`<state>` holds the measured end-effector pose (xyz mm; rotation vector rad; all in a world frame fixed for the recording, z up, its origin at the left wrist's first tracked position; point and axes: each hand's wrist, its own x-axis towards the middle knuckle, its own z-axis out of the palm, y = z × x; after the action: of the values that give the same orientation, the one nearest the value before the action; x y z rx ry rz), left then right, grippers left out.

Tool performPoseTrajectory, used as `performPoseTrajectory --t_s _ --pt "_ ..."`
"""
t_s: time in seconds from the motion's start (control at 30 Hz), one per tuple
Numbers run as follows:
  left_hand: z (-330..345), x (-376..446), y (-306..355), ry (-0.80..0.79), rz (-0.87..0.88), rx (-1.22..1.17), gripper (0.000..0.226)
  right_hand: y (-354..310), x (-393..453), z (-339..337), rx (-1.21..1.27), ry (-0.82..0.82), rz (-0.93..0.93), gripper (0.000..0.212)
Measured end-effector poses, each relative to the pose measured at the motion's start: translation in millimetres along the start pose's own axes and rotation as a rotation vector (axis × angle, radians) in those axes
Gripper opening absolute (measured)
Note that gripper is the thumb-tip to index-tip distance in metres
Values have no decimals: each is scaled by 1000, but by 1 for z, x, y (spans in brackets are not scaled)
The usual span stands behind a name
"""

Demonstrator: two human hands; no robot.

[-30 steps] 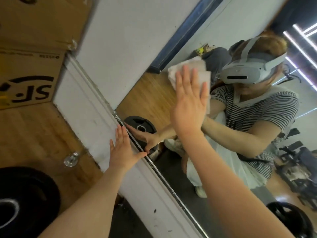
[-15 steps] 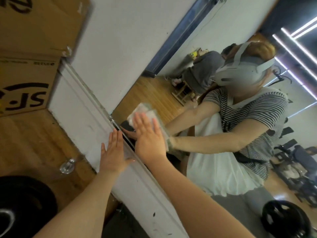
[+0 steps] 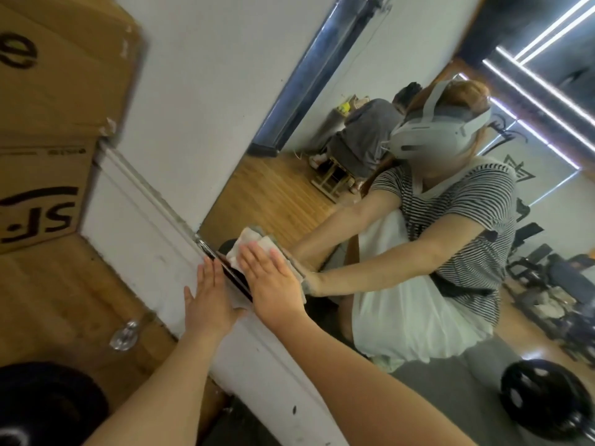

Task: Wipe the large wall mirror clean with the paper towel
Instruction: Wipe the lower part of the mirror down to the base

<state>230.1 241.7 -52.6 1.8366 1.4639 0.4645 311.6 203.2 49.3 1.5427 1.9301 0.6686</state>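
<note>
The large wall mirror (image 3: pixel 322 140) fills the right side of the head view and reflects a person in a striped shirt. My right hand (image 3: pixel 273 284) lies flat with straight fingers on a folded white paper towel (image 3: pixel 248 241), pressing it against the glass near the mirror's lower left corner. My left hand (image 3: pixel 209 304) rests flat on the white baseboard (image 3: pixel 145 226) beside the mirror's metal edge, fingers straight, holding nothing. Most of the towel is hidden under my right palm.
Cardboard boxes (image 3: pixel 48 123) stack against the wall at the left. A black weight plate (image 3: pixel 42 410) lies on the wood floor at lower left, with a small shiny metal knob (image 3: pixel 124 336) near it. Another weight plate (image 3: pixel 547 394) shows in the reflection.
My right hand slid the paper towel down and left across the glass, from the upper middle to the mirror's lower left corner. My left hand stayed on the baseboard.
</note>
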Motion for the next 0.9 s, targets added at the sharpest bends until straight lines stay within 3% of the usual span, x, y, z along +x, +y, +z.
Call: performPoseTrajectory --t_s 0.27,0.57,0.73,0.9 --pt "-9 -2 1 -48 5 -2 110 65 36 -90 95 323 309 68" --pt "-9 -3 0 -69 15 26 107 56 59 -95 165 430 459 71" --pt "-13 -5 -4 -74 24 61 103 33 73 -75 51 349 248 64" --pt "-20 -7 0 -96 13 50 100 0 70 -38 -120 50 -94 60"
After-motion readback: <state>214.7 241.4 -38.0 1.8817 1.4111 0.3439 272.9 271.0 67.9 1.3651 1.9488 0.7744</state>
